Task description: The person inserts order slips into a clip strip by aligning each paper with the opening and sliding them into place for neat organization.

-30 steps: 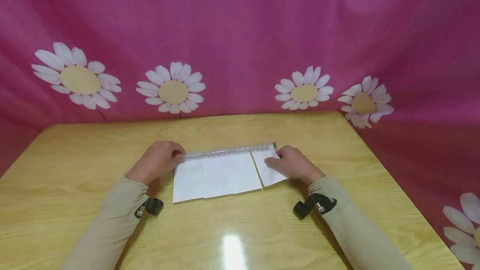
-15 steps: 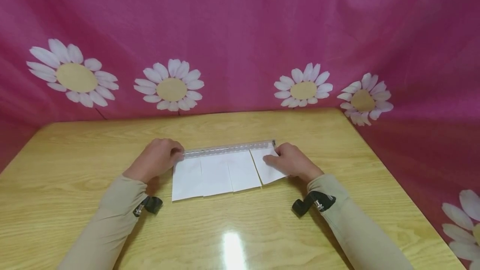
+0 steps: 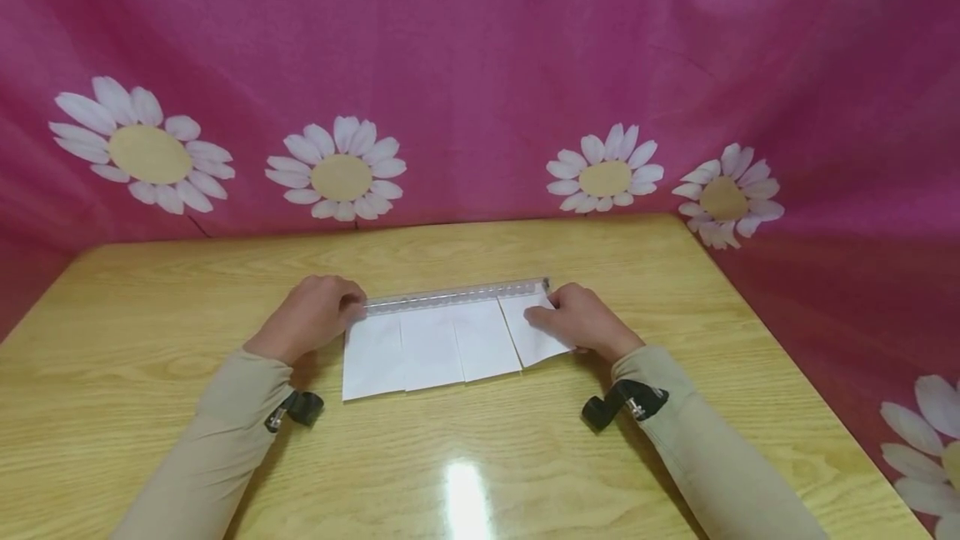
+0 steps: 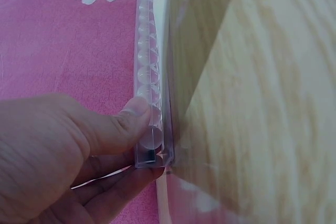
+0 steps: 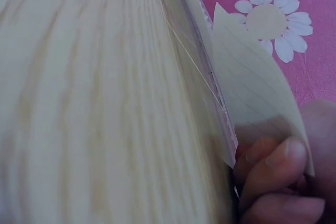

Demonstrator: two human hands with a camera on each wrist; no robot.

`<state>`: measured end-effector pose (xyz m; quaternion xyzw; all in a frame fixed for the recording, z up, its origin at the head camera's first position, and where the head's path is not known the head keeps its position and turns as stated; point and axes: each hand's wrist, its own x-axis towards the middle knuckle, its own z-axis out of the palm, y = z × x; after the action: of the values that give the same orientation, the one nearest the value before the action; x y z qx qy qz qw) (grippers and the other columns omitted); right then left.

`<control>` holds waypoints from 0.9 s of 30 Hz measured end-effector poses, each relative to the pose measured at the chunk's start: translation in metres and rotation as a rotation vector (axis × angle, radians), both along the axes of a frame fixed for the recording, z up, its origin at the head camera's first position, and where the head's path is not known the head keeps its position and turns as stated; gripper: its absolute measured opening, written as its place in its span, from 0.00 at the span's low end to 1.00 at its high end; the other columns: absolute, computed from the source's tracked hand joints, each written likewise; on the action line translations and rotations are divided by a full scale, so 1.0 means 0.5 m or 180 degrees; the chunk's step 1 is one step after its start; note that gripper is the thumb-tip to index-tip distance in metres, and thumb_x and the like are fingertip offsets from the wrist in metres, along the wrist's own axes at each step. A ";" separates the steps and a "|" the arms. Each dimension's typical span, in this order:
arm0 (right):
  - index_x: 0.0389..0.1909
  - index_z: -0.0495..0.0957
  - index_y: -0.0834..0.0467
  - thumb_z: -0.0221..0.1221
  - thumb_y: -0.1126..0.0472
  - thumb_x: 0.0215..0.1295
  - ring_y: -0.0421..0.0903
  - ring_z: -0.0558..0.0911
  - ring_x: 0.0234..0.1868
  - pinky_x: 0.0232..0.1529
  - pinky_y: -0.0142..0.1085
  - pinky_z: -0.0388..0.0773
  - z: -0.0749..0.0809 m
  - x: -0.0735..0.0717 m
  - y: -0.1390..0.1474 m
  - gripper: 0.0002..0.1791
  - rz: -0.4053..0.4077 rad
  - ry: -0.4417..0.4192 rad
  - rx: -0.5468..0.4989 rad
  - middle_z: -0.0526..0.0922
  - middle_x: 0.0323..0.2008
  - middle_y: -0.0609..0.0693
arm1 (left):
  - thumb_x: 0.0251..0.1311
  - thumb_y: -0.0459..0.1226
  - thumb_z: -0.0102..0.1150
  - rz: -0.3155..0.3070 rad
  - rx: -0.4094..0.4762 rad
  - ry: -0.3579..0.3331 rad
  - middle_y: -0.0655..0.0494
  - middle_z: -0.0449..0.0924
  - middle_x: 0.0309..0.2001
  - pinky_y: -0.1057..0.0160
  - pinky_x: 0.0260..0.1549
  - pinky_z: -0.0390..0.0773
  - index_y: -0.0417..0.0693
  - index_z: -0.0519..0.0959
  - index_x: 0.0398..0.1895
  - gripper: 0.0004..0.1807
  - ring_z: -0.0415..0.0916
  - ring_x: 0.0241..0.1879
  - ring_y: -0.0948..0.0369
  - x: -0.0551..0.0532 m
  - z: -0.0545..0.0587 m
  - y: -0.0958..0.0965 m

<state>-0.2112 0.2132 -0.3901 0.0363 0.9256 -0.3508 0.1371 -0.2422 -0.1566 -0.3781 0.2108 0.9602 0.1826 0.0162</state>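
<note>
A long clear plastic strip with a row of round shapes (image 3: 450,298) spans the space between the hands. In the left wrist view, my left hand (image 4: 58,150) pinches one end of this clear strip (image 4: 147,77), thumb on its face and fingers behind. In the head view, white paper pieces (image 3: 431,348) lie side by side below the strip, their upper edges along it. My right hand (image 3: 592,323) pinches the rightmost piece of paper (image 3: 528,336), which is slightly angled from the others. Seen from the right wrist, this paper (image 5: 252,72) bows, with curled fingers (image 5: 278,169) against it.
A wood-patterned table (image 3: 360,473) lies under everything, with a bright light reflection near the front. Behind it and to the right hangs a pink curtain (image 3: 480,73) with large white daisies. Black straps (image 3: 303,409) show at the wrists.
The whole head view has shifted slightly, so hands and papers appear a little higher. Both hands keep their hold, and the papers stay as they were against the strip.
</note>
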 end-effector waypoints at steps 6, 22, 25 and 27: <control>0.24 0.78 0.57 0.60 0.47 0.69 0.43 0.66 0.17 0.18 0.32 0.61 -0.005 -0.005 -0.006 0.20 0.0007 0.0005 0.0073 0.64 0.17 0.44 | 0.67 0.34 0.65 0.0002 0.0009 -0.0010 0.42 0.89 0.47 0.46 0.53 0.84 0.39 0.87 0.49 0.11 0.82 0.42 0.52 0.000 -0.004 -0.001; 0.21 0.71 0.53 0.60 0.36 0.68 0.43 0.67 0.16 0.18 0.33 0.65 -0.005 -0.006 -0.005 0.27 0.0197 -0.0128 0.0173 0.65 0.17 0.44 | 0.68 0.35 0.65 0.0023 0.0036 -0.0113 0.43 0.89 0.47 0.46 0.53 0.84 0.40 0.87 0.50 0.12 0.80 0.41 0.53 -0.006 -0.020 -0.011; 0.17 0.70 0.53 0.59 0.32 0.67 0.44 0.69 0.15 0.19 0.33 0.65 -0.005 0.001 0.003 0.31 0.0243 -0.0186 0.0279 0.67 0.14 0.45 | 0.68 0.37 0.65 -0.0017 0.0063 -0.0127 0.43 0.89 0.49 0.45 0.55 0.83 0.40 0.87 0.52 0.14 0.82 0.44 0.52 -0.011 -0.028 -0.014; 0.15 0.72 0.54 0.58 0.32 0.68 0.44 0.71 0.14 0.20 0.34 0.66 -0.006 0.008 0.010 0.33 0.0284 -0.0222 0.0338 0.69 0.12 0.46 | 0.69 0.38 0.65 -0.0083 0.0097 -0.0109 0.44 0.89 0.49 0.44 0.56 0.83 0.40 0.86 0.53 0.15 0.84 0.47 0.51 -0.014 -0.036 -0.021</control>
<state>-0.2072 0.2180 -0.3931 0.0144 0.9383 -0.2933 0.1827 -0.2493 -0.1674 -0.3961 0.2203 0.9541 0.2006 0.0318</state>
